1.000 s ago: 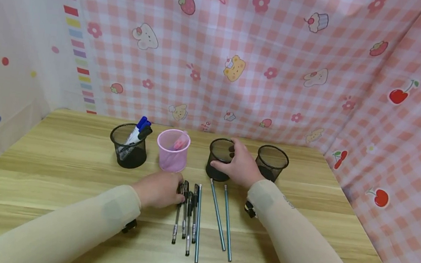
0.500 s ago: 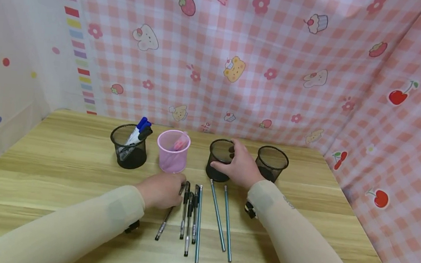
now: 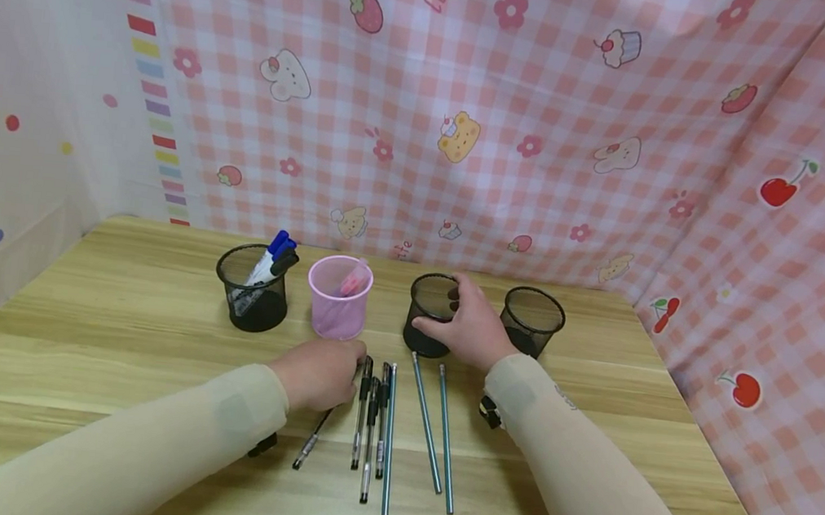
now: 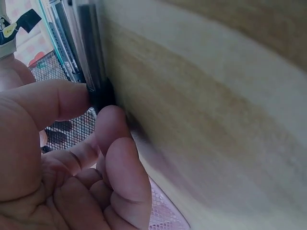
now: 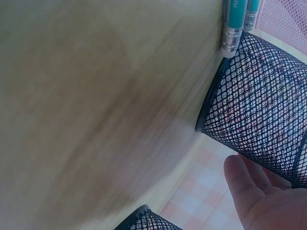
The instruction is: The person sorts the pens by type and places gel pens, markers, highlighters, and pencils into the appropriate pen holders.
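Observation:
My left hand [image 3: 317, 372] pinches a black-capped clear gel pen [image 3: 305, 451] between thumb and fingertips. Its lower end slants toward the left, while its upper part is hidden by the hand. In the left wrist view, the fingertips meet at a pen's black grip [image 4: 101, 96], low over the wood. Just right of that hand lie 3 more gel pens [image 3: 369, 442]. My right hand [image 3: 476, 324] holds the side of an upright black mesh pen cup [image 3: 425, 316], thumb at the front and fingers behind. The right wrist view shows fingers against the mesh [image 5: 268, 105].
Three teal pencils [image 3: 445, 440] lie right of the pens. A black mesh cup [image 3: 256, 301] at left holds several markers [image 3: 268, 265]. Beside it a pink cup [image 3: 338, 308] has pink items inside. Another black cup [image 3: 535, 311] stands right. Patterned cloth [image 3: 424, 128] hangs behind the table.
My left hand has shifted slightly right, and the pinched pen's lower end has swung left, away from the other pens. The right hand and its cup have stayed put.

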Demonstrator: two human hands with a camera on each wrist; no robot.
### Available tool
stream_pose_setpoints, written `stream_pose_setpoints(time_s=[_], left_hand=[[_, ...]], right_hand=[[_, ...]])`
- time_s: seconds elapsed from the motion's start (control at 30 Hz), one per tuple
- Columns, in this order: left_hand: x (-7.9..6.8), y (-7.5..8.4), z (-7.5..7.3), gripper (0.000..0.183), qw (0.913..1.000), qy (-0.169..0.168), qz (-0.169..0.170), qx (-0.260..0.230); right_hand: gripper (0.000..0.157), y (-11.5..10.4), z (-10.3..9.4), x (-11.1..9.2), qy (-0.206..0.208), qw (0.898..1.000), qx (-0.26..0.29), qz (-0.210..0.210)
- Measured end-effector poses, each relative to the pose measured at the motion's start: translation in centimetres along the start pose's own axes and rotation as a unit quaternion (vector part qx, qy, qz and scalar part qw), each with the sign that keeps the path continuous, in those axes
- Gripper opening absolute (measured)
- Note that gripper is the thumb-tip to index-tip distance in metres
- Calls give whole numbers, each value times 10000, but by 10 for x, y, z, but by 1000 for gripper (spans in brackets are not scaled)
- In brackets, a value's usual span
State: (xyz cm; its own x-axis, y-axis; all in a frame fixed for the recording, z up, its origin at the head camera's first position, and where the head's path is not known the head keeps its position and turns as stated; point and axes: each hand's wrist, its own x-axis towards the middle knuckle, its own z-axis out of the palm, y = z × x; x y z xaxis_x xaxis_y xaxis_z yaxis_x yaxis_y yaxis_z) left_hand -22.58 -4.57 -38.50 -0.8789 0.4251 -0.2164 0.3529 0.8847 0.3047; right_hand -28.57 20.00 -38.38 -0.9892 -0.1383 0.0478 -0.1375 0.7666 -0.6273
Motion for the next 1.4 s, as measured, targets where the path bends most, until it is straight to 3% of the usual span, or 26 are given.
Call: stream_pose_setpoints(time_s=[0.4,0.6,0.77,0.9,1.0,1.13,1.4], left_hand=[[-4,-5,-7,38,9984,24,-125,-544],[-7,-5,-19,45,9950,369,-256,-887],[-10,-4,-33,41,9906,824,-48,-1089],[-12,-4,-43,56,9851,996,36,-1403],[-12,-6,-50,48,9771,1232,232,-1716],[-12,-7,-55,23,9594,1636,535,-2233],[-10,-8,-60,32,9241,2343,514,-2974]], right_hand=[[104,-1,0,0,-16,10000,-32,2],[104,-1,0,0,-11,10000,-15,0],[104,0,0,0,-2,10000,-51,-3],[104,0,0,0,-3,10000,-51,11],[104,-1,0,0,-8,10000,-44,17],[105,0,0,0,-3,10000,-57,10],[104,0,1,0,-1,10000,-47,18]])
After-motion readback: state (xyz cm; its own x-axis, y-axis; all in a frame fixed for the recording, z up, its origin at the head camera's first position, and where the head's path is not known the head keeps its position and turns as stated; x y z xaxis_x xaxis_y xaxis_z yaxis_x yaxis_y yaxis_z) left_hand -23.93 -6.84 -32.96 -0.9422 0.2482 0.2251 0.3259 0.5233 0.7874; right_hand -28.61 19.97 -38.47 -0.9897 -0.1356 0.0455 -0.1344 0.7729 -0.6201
